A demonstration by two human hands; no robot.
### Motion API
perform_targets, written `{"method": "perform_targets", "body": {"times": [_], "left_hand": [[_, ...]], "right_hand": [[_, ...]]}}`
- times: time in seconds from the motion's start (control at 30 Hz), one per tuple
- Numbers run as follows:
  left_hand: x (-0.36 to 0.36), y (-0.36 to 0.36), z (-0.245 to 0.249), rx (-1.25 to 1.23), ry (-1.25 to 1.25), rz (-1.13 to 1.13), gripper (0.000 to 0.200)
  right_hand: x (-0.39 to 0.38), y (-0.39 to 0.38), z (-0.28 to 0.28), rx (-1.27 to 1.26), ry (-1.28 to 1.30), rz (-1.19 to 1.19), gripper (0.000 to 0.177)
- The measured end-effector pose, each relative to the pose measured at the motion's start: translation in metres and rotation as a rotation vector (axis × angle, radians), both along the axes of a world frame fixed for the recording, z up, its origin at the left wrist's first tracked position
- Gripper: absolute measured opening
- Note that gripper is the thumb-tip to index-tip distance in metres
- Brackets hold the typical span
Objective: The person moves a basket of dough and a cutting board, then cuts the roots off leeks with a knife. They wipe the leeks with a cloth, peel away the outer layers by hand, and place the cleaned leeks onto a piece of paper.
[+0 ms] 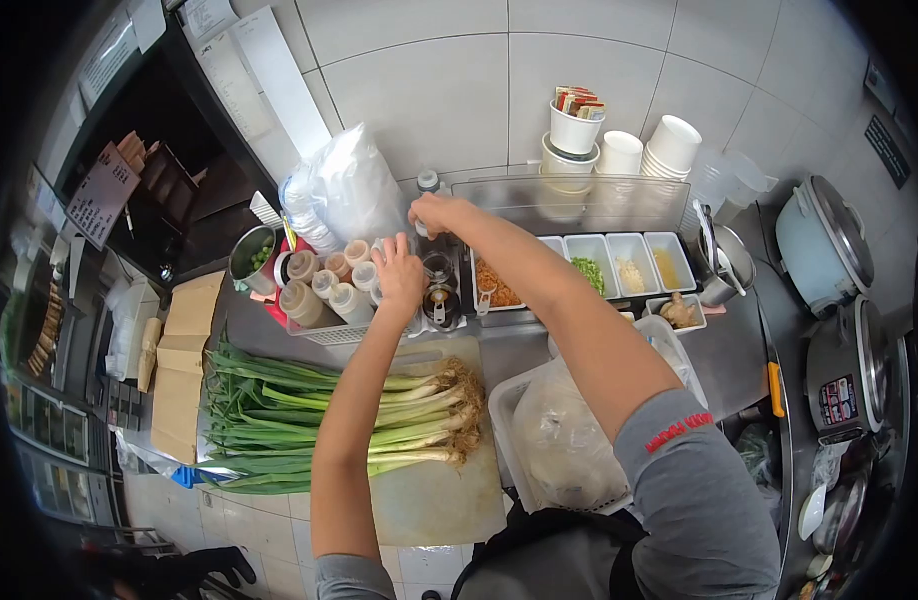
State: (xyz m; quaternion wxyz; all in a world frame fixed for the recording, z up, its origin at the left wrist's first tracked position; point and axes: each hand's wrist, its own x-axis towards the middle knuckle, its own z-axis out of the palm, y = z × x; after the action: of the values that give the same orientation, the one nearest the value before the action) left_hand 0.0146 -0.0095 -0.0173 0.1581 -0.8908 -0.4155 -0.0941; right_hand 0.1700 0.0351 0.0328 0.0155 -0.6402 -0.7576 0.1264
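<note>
My left hand [400, 277] reaches over the right side of a basket [344, 335] of squeeze bottles [351, 303]. Its fingers are stretched out and a little apart among the bottle tops. Farther back, my right hand [440, 213] is bent downward with its fingers closed. A small pale thing shows under those fingertips, too hidden to name. Just behind that hand stands a dark-capped bottle [428, 181]. Dark containers [440, 305] sit between the basket and the food trays. Below my left forearm, a bunch of green onions [409, 420] with roots lies across a cutting board [434, 510].
White trays [586, 250] hold chopped ingredients behind my right arm. A bin with a plastic-bagged item [569, 440] stands near my body. Stacked cups [671, 145] line the wall, and rice cookers [824, 245] stand at right. Flattened cardboard [187, 370] lies at left.
</note>
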Motion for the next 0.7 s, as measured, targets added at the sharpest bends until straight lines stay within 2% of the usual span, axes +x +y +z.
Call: {"method": "perform_targets", "body": {"times": [0.53, 0.63, 0.7], "left_hand": [[0.000, 0.005, 0.002, 0.015, -0.011, -0.005, 0.025], [0.001, 0.005, 0.000, 0.042, -0.018, -0.002, 0.021], [0.007, 0.003, -0.004, -0.003, -0.013, 0.019, 0.020]], "right_hand": [[0.013, 0.008, 0.010, -0.111, -0.153, 0.099, 0.055], [0.016, 0.012, 0.002, -0.153, -0.037, 0.036, 0.061], [0.025, 0.016, -0.013, 0.007, -0.083, 0.166, 0.066]]}}
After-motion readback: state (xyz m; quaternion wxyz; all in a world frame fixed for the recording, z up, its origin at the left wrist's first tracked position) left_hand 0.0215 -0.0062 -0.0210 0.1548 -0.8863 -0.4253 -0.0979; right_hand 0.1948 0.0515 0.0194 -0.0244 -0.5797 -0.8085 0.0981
